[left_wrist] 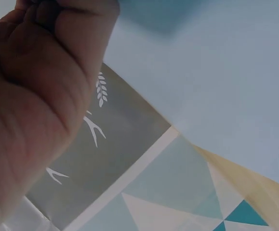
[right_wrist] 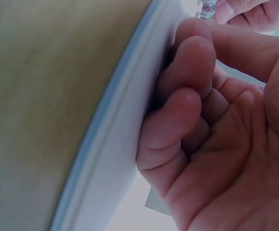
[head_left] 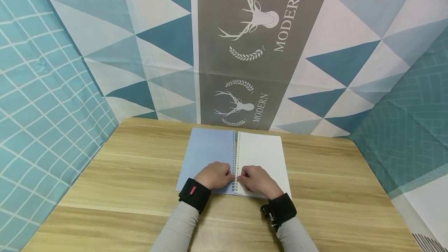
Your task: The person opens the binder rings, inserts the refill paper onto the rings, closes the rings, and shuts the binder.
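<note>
A ring-bound notebook (head_left: 210,147) lies spread on the wooden table, its plain blue side at left and a white lined page (head_left: 262,151) at right. Between the halves run the binding rings (right_wrist: 206,8), clear plastic in the right wrist view. My left hand (head_left: 217,175) rests on the blue side with fingers curled, thumb and forefinger pinching at the lower rings. On the white page, my right hand (head_left: 259,180) mirrors it, its fingers curled and its thumb and forefinger at the rings. In the left wrist view, the left fingertips are mostly hidden.
The wooden table (head_left: 133,182) extends on both sides of the notebook. Behind it hangs a patterned cloth (head_left: 168,49) with triangles and deer heads. A blue checked cloth (head_left: 42,100) borders the left side, a teal one (head_left: 413,119) the right. Each wrist wears a black band (head_left: 195,195).
</note>
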